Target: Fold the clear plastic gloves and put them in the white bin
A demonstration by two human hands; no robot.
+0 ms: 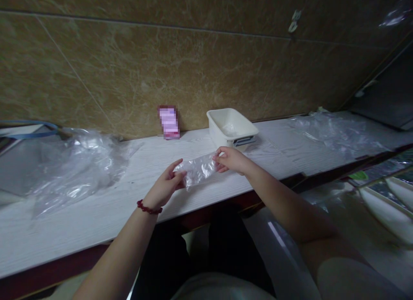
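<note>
A small clear plastic bag (200, 171) is stretched between my two hands, just above the front part of the white table. Its left end is pinched by my left hand (167, 181), thumb on top; a dark red beaded bracelet (149, 208) circles that wrist. My right hand (229, 159) grips the other end between thumb and fingers. Whether anything lies inside the bag, I cannot make out. Just beyond my right hand stands a white plastic bin (219, 134) with some clear plastic in it.
A phone (169, 122) leans upright against the brown marbled wall (180, 72). Crumpled clear plastic (93, 162) covers the left of the white wood-grain table (155, 149). More clear plastic bags (335, 130) lie at the right. Below right are white trays (385, 207).
</note>
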